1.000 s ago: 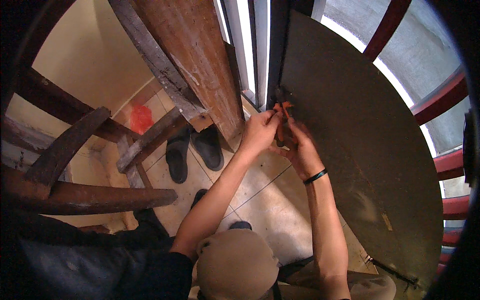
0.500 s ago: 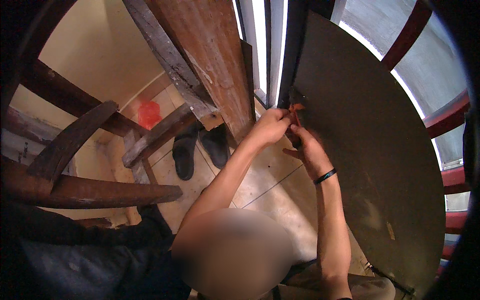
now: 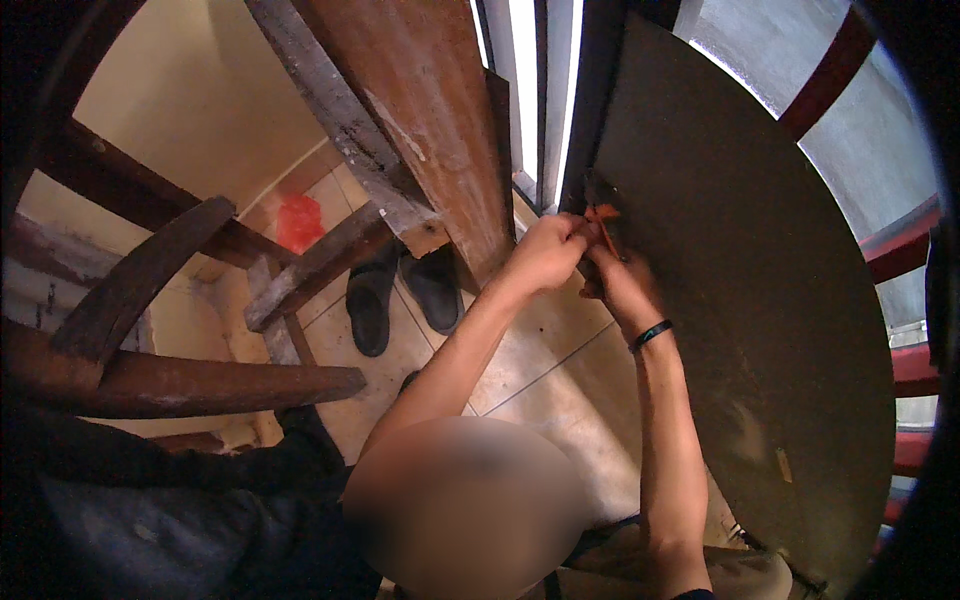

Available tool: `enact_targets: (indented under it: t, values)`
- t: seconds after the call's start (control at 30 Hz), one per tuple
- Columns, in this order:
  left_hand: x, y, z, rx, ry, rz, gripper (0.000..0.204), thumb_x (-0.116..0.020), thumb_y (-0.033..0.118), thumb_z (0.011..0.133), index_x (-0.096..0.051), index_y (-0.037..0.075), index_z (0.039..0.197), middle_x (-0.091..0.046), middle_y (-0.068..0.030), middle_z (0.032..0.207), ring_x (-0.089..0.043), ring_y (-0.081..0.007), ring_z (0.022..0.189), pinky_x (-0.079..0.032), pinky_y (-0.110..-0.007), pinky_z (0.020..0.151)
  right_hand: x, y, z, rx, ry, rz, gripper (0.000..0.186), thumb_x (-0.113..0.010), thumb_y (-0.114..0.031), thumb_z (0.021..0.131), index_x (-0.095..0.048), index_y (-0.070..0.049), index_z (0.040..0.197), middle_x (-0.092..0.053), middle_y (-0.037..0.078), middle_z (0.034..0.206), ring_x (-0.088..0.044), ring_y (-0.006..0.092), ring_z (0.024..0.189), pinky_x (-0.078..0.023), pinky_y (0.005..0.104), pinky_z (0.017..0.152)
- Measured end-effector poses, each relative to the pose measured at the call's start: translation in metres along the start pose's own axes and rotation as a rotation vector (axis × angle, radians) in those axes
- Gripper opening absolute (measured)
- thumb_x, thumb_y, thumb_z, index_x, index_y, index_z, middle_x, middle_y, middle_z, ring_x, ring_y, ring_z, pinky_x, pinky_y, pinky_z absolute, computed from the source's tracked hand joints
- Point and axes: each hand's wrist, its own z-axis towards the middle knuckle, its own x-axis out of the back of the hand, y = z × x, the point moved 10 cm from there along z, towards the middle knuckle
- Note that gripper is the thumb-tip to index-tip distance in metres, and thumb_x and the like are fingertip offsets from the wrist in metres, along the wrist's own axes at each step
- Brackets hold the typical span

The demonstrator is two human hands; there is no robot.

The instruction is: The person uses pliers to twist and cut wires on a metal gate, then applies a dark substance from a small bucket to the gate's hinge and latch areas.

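Both my hands are together at the upper edge of a large dark panel. A thin orange-red strip sticks up between them, its upper end bent over the panel's side. My left hand is closed, thumb and fingers pinched at the strip's left side. Curled around its lower end is my right hand, its fingers closed and partly blurred. A dark band circles my right wrist. What lies under the fingertips is hidden.
A worn brown wooden post rises left of my hands. Wooden chair-like parts fill the left side. Dark slippers and a red plastic bag lie on the tiled floor. Red bars stand beyond the panel.
My right hand has turned and its fingers have curled in closer to my left hand. More of the orange-red strip shows between them. My left hand has barely moved.
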Motion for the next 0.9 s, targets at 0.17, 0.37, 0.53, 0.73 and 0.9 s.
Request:
enact_targets:
  t: [0.17,0.37,0.53,0.73,0.9]
  values:
    - [-0.008,0.009,-0.010,-0.013,-0.009,-0.066,0.040,-0.052,0.015,0.105,-0.054,0.001,0.142,-0.068,-0.0073,0.123,-0.060,-0.0133,0.113,-0.044,-0.029,0.102,0.004,0.020,0.006,-0.038,0.114,0.168,0.029,-0.063,-0.032,0.096,-0.067,-0.005,0.105,-0.057,0.003,0.072,-0.058,0.0139,0.059,-0.049,0.0314,0.046]
    - [0.038,0.040,-0.045,-0.227,0.494,-0.021,0.062,-0.063,0.030,0.100,-0.034,-0.003,0.143,-0.058,-0.0247,0.129,-0.057,-0.0322,0.123,-0.049,-0.041,0.098,0.008,-0.002,0.003,0.164,0.377,-0.194,0.044,-0.068,-0.043,0.094,-0.073,0.001,0.093,-0.072,0.024,0.085,-0.071,0.0348,0.074,-0.052,0.0467,0.071]
    - [0.035,0.047,-0.052,-0.213,0.458,0.093,0.066,-0.065,0.030,0.097,-0.032,-0.005,0.144,-0.051,-0.0302,0.138,-0.054,-0.0357,0.127,-0.044,-0.043,0.102,0.002,-0.020,-0.013,0.452,0.580,-0.293,0.044,-0.065,-0.042,0.095,-0.070,0.002,0.097,-0.069,0.029,0.091,-0.067,0.0476,0.083,-0.051,0.0498,0.071]
    - [0.031,0.050,-0.088,-0.182,0.437,0.206,0.072,-0.072,0.033,0.095,-0.034,0.001,0.147,-0.053,-0.0229,0.139,-0.048,-0.0305,0.135,-0.040,-0.042,0.110,-0.040,0.017,0.003,0.043,0.041,0.373,0.039,-0.062,-0.045,0.098,-0.063,-0.007,0.098,-0.064,0.010,0.073,-0.059,0.0249,0.054,-0.042,0.0378,0.048]
    - [0.029,0.092,-0.110,-0.140,0.266,0.235,0.042,-0.068,0.028,0.098,-0.056,0.001,0.127,-0.064,-0.0126,0.118,-0.060,-0.0207,0.112,-0.049,-0.034,0.095,-0.085,-0.004,-0.026,-0.092,-0.591,1.057,0.038,-0.060,-0.053,0.099,-0.056,-0.018,0.085,-0.046,-0.007,0.064,-0.037,0.0049,0.048,-0.022,0.0206,0.040]
